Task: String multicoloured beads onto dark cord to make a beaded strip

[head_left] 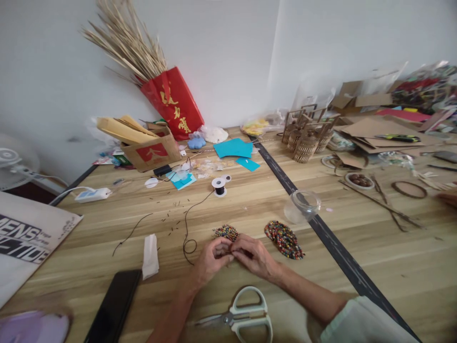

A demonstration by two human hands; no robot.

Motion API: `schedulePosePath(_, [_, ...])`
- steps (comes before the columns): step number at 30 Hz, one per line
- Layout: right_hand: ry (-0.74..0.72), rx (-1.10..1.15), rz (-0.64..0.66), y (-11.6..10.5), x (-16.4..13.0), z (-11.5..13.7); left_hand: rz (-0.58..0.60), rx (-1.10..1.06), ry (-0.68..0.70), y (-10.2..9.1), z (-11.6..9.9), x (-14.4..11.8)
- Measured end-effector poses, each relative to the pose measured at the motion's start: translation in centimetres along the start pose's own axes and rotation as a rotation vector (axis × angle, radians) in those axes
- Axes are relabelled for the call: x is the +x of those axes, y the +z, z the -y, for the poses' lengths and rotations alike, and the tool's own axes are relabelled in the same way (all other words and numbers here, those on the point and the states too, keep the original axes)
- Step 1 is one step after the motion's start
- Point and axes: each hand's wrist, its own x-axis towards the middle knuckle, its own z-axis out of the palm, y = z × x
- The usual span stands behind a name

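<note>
My left hand point(211, 259) and my right hand point(255, 256) meet at the fingertips, both closed in a pinch. Between them shows a thin dark strand, which looks like the end of the black cord point(185, 227); fingers hide most of it. That cord runs from a white-flanged spool point(219, 187) down to my left hand. Just behind my fingers lies a small heap of multicoloured beads point(226, 232). A larger bundle of strung beads point(284, 239) rests to the right. White-handled scissors point(250, 314) lie in front of my hands, their blades pointing left.
A black phone point(113, 305), folded white tissue point(150, 256) and loose cord piece point(130, 233) are on the left. A clear jar point(303, 206) stands right of centre. Farther back are a red bag point(174, 102), blue paper point(233, 148), small woven baskets point(306, 148) and cardboard point(389, 131).
</note>
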Motion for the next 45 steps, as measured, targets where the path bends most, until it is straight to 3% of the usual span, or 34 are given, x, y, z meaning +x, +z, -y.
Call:
schedulePosePath(7, [0.028, -0.047, -0.014, -0.1, 0.1, 0.0, -0.127, 0.188, 0.072, -0.3, 0.4, 0.2])
schedulePosePath(15, [0.003, -0.093, -0.053, -0.1, 0.3, 0.2, -0.138, 0.305, 0.105, -0.7, 0.1, 0.0])
schedulePosePath(33, [0.042, -0.088, -0.021, -0.2, 0.3, 0.3, -0.095, 0.304, 0.109, -0.9, 0.5, 0.4])
schedulePosePath(45, [0.308, -0.003, -0.239, -1.8, 0.6, -0.9, -0.25, 0.174, 0.07, -1.4, -0.5, 0.3])
